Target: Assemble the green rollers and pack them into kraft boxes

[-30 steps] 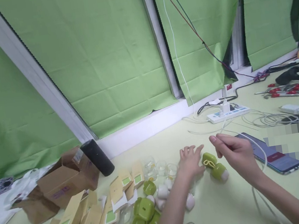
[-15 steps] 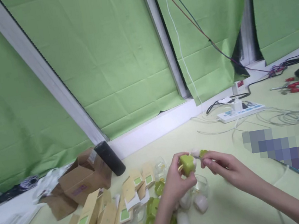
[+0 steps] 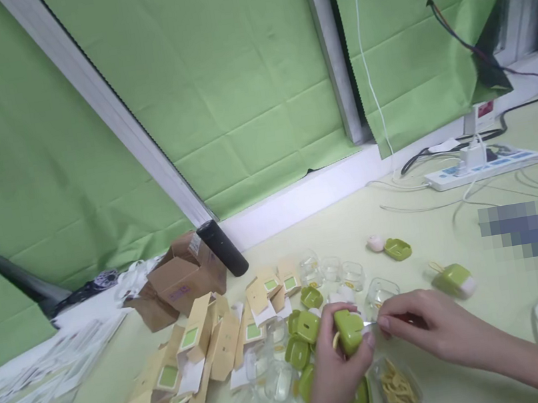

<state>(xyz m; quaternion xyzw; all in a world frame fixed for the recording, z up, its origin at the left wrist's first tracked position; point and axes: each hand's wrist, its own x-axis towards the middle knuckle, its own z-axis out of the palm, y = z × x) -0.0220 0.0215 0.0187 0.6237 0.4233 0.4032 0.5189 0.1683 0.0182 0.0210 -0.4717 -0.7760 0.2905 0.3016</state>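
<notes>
My left hand [image 3: 339,349] is closed round a green plastic housing [image 3: 351,329], which has rounded corners and a small yellow loop at its side. Between the fingertips of my right hand [image 3: 421,323] is a thin silvery strip [image 3: 369,323], its tip at the edge of the housing; the rest of it is hidden in my fingers. Below my right hand, yellow loops [image 3: 398,384] fill a clear container. Green plastic parts [image 3: 297,352] lie beside and behind my left hand. Right of them, another green housing [image 3: 455,280] with a pale end rests on the table.
Opened cardboard packs [image 3: 202,332] and clear plastic cups [image 3: 279,380] spread to the left. Farther back stand a brown carton [image 3: 183,285] and a black cylinder [image 3: 223,247]. A pale round part [image 3: 375,243] lies near a green tray [image 3: 399,257]. A power strip [image 3: 483,166] trails cables.
The view has turned left and down, so the scene sits farther right. My hands are lower against the table, with the right fingers brought to the housing's edge. The left hand still holds the housing.
</notes>
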